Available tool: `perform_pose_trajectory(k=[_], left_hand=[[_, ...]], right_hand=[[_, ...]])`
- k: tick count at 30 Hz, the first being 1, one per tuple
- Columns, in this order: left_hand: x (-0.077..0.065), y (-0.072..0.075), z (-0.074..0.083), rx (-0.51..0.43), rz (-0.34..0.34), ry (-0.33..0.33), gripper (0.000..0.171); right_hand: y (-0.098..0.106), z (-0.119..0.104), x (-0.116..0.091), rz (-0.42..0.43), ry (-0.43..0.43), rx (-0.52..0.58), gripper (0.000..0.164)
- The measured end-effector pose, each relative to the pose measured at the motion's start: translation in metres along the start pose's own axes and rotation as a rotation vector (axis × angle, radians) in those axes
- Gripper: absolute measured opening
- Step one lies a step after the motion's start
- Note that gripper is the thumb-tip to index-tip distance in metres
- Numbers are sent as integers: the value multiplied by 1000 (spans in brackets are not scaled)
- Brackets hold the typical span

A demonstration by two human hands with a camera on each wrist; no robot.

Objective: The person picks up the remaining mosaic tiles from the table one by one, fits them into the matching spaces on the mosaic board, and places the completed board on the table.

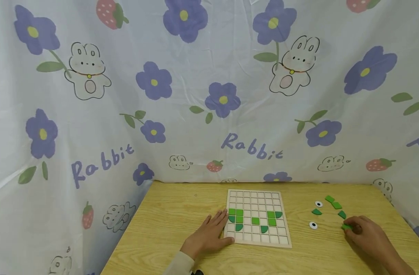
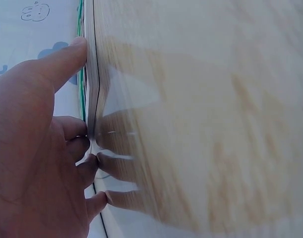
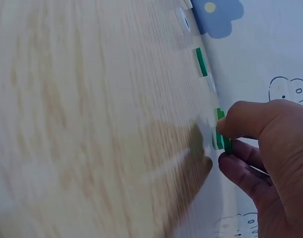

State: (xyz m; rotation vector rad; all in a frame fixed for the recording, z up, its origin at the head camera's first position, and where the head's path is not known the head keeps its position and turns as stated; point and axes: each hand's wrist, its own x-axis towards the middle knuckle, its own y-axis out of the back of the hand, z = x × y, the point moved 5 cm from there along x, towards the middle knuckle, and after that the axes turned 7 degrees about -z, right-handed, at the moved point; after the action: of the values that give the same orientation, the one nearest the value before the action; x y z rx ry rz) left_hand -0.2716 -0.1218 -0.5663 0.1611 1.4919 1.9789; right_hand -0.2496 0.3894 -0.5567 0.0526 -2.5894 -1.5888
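The right hand [image 1: 368, 233] pinched one green tile [image 1: 346, 227]; the left hand [image 1: 209, 235] lay outstretched, touching one board [image 1: 254, 199] bearing ten more.

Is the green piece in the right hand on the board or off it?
Off. The right hand pinches the green piece out to the right of the board, with table showing between them.
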Motion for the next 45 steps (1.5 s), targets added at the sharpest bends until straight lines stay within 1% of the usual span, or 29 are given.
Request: perform_pose_trajectory(k=[5, 12, 21, 25, 29, 38, 42, 45], left_hand=[[0, 1, 0, -1, -5, 1, 92], [-2, 3, 2, 5, -8, 0, 92], [-1, 2, 0, 5, -6, 1, 92], [-2, 2, 1, 5, -8, -2, 92], [-2, 2, 1, 1, -10, -1, 92], [-3, 3, 2, 2, -10, 0, 91], [-3, 3, 2, 0, -9, -3, 91], [-3, 3, 2, 0, -7, -6, 91]], right_hand=[[1, -4, 1, 28, 2, 31, 21], [4, -14, 3, 68, 30, 28, 20], [10, -34, 7, 71, 75, 36, 19], [12, -47, 8, 132, 132, 28, 19], [12, -59, 8, 194, 200, 20, 22], [13, -87, 11, 247, 319, 36, 27], [11, -100, 15, 282, 380, 39, 29], [10, -109, 19, 294, 429, 48, 31]])
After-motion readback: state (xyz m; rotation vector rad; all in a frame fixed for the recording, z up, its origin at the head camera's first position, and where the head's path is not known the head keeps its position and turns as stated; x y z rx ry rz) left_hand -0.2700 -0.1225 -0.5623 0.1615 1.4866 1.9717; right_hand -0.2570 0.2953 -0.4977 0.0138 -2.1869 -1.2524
